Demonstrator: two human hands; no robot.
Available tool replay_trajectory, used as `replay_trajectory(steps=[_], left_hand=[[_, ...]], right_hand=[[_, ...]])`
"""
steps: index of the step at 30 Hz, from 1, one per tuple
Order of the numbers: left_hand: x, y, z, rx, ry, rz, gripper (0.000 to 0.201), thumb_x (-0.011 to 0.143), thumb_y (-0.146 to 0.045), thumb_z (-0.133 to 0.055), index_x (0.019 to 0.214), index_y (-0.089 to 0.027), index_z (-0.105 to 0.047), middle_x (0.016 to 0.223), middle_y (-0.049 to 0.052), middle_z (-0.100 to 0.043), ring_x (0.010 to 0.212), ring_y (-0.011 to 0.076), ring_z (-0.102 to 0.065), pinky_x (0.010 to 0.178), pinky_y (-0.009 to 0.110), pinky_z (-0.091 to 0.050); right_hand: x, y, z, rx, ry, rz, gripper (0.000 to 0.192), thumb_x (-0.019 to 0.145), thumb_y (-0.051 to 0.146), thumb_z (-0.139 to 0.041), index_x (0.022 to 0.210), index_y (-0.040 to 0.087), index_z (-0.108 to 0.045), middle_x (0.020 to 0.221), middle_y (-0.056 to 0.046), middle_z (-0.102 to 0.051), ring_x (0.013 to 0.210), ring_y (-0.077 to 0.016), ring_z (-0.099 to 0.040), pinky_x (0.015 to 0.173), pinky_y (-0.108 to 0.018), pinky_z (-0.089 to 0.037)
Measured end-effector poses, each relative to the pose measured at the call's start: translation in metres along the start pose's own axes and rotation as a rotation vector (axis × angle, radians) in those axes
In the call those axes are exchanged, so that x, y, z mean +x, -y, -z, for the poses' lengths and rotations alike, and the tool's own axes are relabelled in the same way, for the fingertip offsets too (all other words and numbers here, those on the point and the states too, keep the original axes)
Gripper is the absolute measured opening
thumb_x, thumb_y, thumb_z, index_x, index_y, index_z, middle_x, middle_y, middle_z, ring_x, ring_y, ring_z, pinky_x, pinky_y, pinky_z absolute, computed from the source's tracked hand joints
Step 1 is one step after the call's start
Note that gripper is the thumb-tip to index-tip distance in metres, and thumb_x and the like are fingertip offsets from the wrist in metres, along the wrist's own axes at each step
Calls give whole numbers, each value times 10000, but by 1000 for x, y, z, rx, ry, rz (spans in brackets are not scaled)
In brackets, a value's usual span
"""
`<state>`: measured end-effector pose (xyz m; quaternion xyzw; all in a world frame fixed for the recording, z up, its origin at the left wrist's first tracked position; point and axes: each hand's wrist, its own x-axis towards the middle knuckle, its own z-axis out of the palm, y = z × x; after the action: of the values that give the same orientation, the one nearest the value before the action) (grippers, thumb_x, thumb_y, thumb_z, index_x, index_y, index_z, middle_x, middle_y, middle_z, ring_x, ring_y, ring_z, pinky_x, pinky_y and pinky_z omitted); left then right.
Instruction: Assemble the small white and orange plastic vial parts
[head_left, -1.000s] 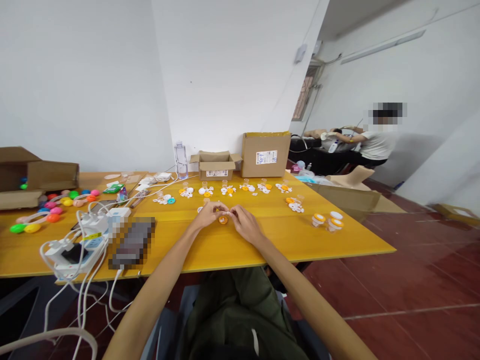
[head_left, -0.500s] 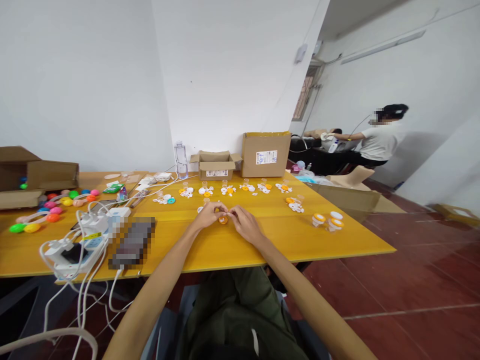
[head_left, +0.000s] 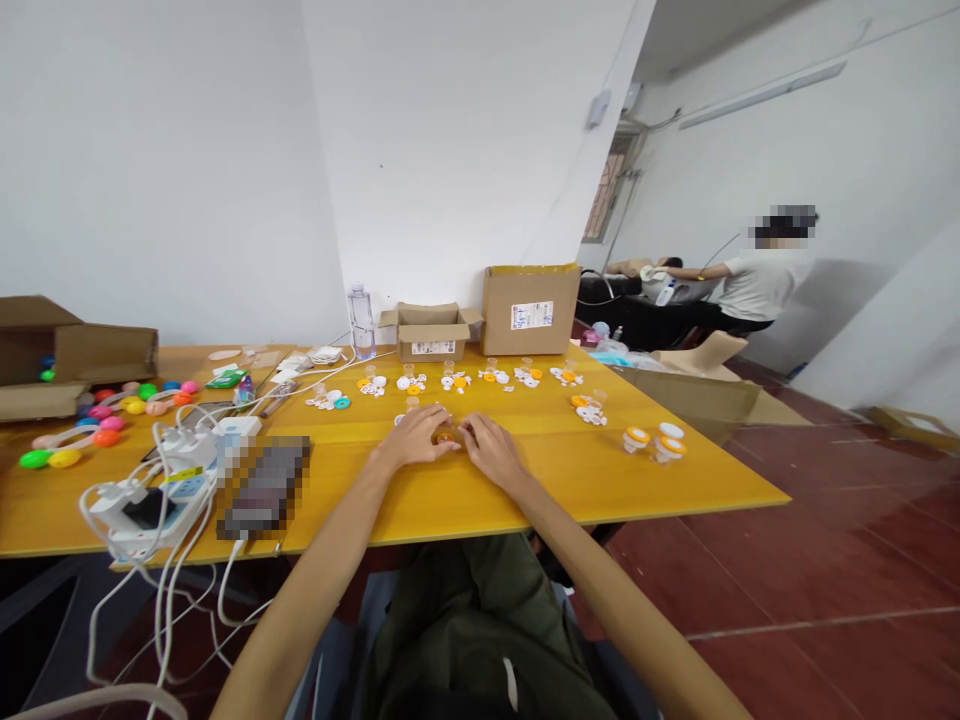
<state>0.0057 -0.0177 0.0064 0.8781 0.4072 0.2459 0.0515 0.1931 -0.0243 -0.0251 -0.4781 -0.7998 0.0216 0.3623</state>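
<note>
Cluttered yellow table (head_left: 570,480), white-walled room, red floor (head_left: 825,560).

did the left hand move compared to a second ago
Yes, slightly. The left hand has lowered onto the yellow table, its fingers now covering the small orange piece that showed openly before, judged against the small open box.

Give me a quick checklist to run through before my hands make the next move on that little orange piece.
1. Both hands on the piece: left hand and right hand meet over the small orange part. Ok.
2. Grip closed on it: fingers hide it. Cannot tell.
3. Part over the table, away from the edge. Ok.
4. Spare parts laid out behind the hands. Ok.
5. Cables apart from the hands. Ok.
</note>
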Motion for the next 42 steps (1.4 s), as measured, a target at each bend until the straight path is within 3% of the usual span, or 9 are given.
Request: replay_trajectory(steps=[5,12,31,42], left_hand=[[0,0,1,99,64,-5,330,806,-482,-695,967,-211,-599,1096,98,-663,1088,289,-613,955,405,-459],[0,-3,2,123,95,-1,222,823,-408,-674,914,-220,-601,965,65,-667,986,261,-634,906,381,-466],[1,-7,2,-48,101,-10,68,823,-269,-581,872,-226,-597,889,46,-629,879,229,-610,830,338,-472],[5,-5,0,-104,126,9,22,797,-226,-548,813,-211,-547,808,23,-598,755,187,-560,723,305,-452]], right_hand=[[1,-2,0,-9,21,-18,106,910,184,-518,849,243,-582,876,-36,-692,783,-192,-638,665,-276,-420],[1,-4,0,32,19,6,110,909,183,-513,865,242,-594,870,-37,-701,790,-196,-651,679,-277,-443],[1,0,3,159,22,41,177,907,146,-481,888,246,-626,906,-36,-704,812,-189,-646,739,-282,-481],[1,1,6,177,96,88,220,878,74,-492,896,237,-638,938,-39,-691,867,-185,-636,775,-280,-476]])
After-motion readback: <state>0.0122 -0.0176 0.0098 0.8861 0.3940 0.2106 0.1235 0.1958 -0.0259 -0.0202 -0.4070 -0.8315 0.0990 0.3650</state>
